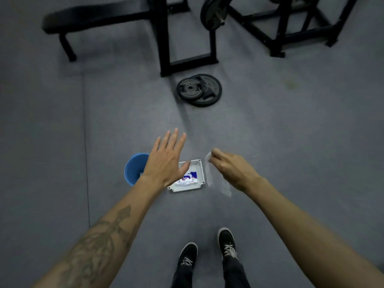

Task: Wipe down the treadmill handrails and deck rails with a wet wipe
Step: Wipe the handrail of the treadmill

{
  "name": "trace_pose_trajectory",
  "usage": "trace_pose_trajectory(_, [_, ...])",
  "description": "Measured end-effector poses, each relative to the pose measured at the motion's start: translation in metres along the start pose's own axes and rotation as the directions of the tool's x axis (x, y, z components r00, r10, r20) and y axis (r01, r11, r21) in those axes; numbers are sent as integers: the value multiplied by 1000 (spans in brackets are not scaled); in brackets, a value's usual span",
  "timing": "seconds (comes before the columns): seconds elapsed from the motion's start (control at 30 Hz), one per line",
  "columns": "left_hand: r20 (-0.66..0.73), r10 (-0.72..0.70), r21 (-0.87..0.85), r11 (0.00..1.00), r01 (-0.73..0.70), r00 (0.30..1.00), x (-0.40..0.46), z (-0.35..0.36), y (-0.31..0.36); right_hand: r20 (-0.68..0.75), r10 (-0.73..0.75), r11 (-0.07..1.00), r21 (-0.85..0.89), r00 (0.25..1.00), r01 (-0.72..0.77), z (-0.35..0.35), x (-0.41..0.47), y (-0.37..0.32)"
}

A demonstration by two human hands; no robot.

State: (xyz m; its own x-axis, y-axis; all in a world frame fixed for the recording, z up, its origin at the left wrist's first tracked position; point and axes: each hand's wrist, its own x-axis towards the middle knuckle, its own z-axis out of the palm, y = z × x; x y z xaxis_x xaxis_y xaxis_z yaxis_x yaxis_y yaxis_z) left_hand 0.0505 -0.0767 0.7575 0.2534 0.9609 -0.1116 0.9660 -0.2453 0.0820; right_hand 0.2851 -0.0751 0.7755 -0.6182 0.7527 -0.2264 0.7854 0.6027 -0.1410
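Observation:
My right hand (230, 168) pinches a thin white wet wipe (209, 175) that hangs down from its fingertips above the grey floor. My left hand (166, 161) is held flat with its fingers straight and spread, holding nothing, above a white tray (198, 163) on the floor. In the tray lies a white wipe packet with blue and red print (188, 178), partly hidden by my left hand. No treadmill is in view.
A blue bucket (134, 169) stands on the floor left of the tray. Two black weight plates (199, 90) lie farther ahead. A black bench (93, 17) and black rack frames (291, 28) stand at the back. My two feet in black shoes (207, 248) are below.

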Motion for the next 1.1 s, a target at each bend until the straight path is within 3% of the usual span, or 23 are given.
trace_pose_trajectory(0.3, [6, 333, 5, 943, -333, 943, 3, -33, 51, -156, 358, 933, 47, 920, -355, -24, -76, -23])
trace_pose_trajectory(0.47, [8, 496, 47, 867, -495, 868, -1, -43, 102, -228, 560, 828, 139, 796, -543, -9, -142, -31])
trace_pose_trajectory(0.63, [-3, 636, 37, 771, -636, 771, -17, -54, 178, -204, 746, 666, 262, 634, -699, 2, -230, -43])
trace_pose_trajectory(0.87, [10, 844, 18, 536, -844, 536, -77, -57, 307, -206, 903, 428, 392, 376, -814, 25, -369, -79])
trace_pose_trajectory(1.1, [36, 962, 15, 271, -963, 271, -174, -48, 430, -173, 984, 128, 527, 41, -840, 53, -507, -137])
